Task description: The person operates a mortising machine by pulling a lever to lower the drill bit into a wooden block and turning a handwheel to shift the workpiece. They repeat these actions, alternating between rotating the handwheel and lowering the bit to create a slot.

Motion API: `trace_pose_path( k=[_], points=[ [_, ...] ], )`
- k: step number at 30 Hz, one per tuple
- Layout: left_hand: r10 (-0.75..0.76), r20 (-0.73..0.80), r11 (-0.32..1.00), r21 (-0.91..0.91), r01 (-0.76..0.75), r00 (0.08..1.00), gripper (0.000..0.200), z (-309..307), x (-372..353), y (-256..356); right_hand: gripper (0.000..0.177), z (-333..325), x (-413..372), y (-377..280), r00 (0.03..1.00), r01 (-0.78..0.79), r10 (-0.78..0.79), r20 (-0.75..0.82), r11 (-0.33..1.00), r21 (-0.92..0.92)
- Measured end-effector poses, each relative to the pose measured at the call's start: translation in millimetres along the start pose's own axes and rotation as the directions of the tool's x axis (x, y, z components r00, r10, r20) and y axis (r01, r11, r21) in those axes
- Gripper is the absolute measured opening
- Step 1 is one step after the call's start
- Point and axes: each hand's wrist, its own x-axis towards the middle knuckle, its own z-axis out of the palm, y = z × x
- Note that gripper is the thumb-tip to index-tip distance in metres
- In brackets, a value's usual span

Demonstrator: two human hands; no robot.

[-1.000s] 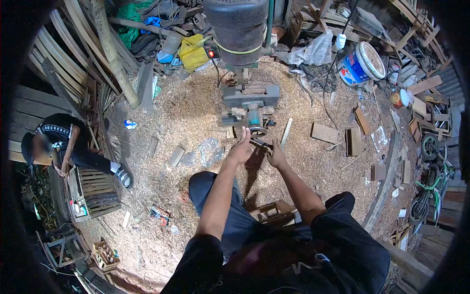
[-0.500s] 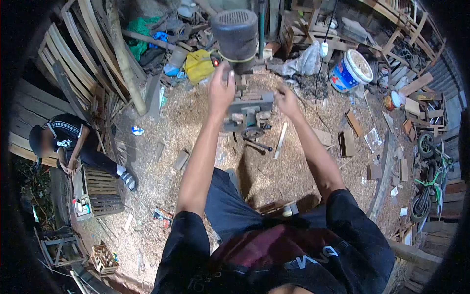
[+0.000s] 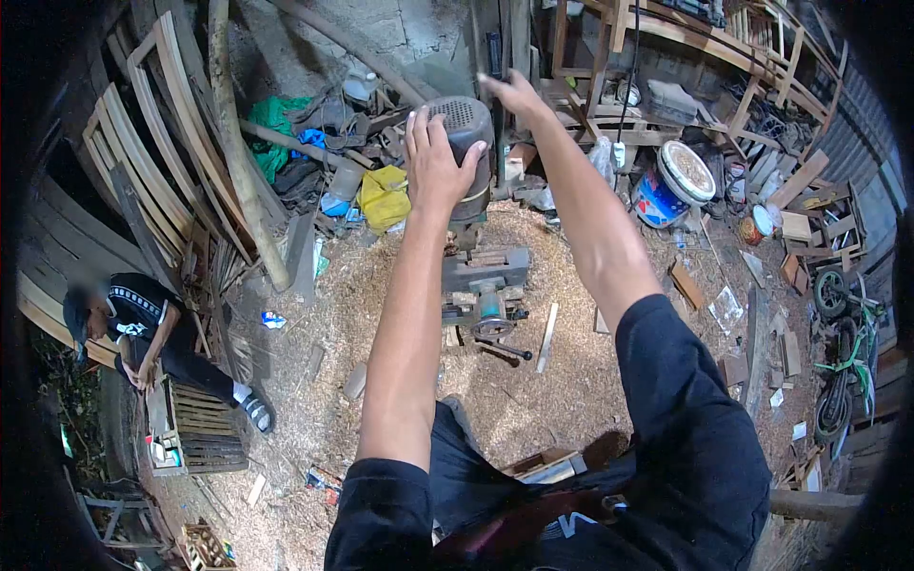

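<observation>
A machine stands in front of me, with a dark cylindrical motor on top and a grey metal bed below it. My left hand lies against the motor's left side, its fingers apart. Raised at the right of the motor's top, my right hand has its thumb and fingers apart and holds nothing visible. Below the bed are a round handwheel and black-tipped levers.
A person sits on a slatted crate at the left. Wood shavings cover the floor. A paint bucket, wood scraps and a green bicycle are at the right. Curved boards lean at the left.
Both hands have moved up from beside the machine bed, the left to the motor's side and the right near its top. The view has tilted upward.
</observation>
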Motion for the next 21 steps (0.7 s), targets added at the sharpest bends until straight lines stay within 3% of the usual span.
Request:
trace_pose_path(
  k=[1, 2, 3, 4, 5, 6, 11, 14, 15, 18, 21],
  points=[
    [0.005, -0.003, 1.000, -0.006, -0.005, 1.000, 0.068, 2.4, 1.5, -1.3, 0.117, 2.4, 2.9, -14.6, 1.000, -0.014, 0.013, 0.012, 0.994, 0.109],
    [0.000, -0.001, 1.000, -0.008, 0.000, 1.000, 0.069, 3.8, -1.0, -3.2, 0.120, 11.2, 36.5, -1.3, 0.991, -0.008, 0.016, -0.131, 0.998, 0.064],
    [-0.014, 0.007, 1.000, -0.006, 0.014, 1.000, 0.070, 3.1, 0.1, -3.1, 0.115, -1.7, 20.0, -32.8, 0.993, -0.089, 0.095, -0.066, 0.992, 0.085],
    [-0.023, 0.022, 1.000, -0.002, 0.023, 1.000, 0.070, 2.0, -0.7, -1.7, 0.098, -8.5, -7.9, -61.3, 0.986, -0.072, 0.104, -0.128, 0.971, 0.228],
    [-0.036, 0.010, 0.999, -0.003, 0.036, 0.999, 0.069, 4.9, 0.1, -1.9, 0.076, -4.5, 12.9, -59.5, 0.989, 0.055, 0.016, -0.150, 0.885, 0.461],
    [-0.021, -0.004, 1.000, 0.004, 0.021, 1.000, 0.069, 8.0, 6.8, -3.2, 0.081, -12.6, 4.4, -90.5, 0.969, 0.029, 0.079, -0.233, 0.903, 0.428],
    [-0.003, 0.003, 1.000, 0.015, 0.003, 1.000, 0.072, 6.4, -3.4, -4.5, 0.073, -14.0, -21.5, -90.4, 0.970, 0.054, 0.003, -0.242, 0.972, 0.227],
    [-0.013, 0.013, 1.000, 0.014, 0.013, 1.000, 0.072, 2.0, -11.8, -8.9, 0.070, -7.3, -65.1, -90.4, 0.974, 0.070, -0.019, -0.228, 0.974, 0.215],
    [-0.007, 0.015, 1.000, 0.014, 0.007, 1.000, 0.072, 1.4, -14.1, -10.9, 0.068, -1.4, -73.7, -84.9, 0.959, 0.120, -0.055, -0.277, 0.968, 0.222],
    [-0.017, 0.023, 1.000, -0.010, 0.017, 1.000, 0.068, 4.2, -19.4, -10.2, 0.066, -8.4, -108.2, -60.5, 0.950, 0.275, -0.234, -0.205, 0.940, 0.201],
    [-0.057, 0.048, 0.998, -0.018, 0.058, 0.997, 0.065, 7.0, -25.9, -10.5, 0.061, -2.1, -155.5, -47.7, 0.962, 0.234, -0.178, -0.208, 0.930, 0.284]
  ],
)
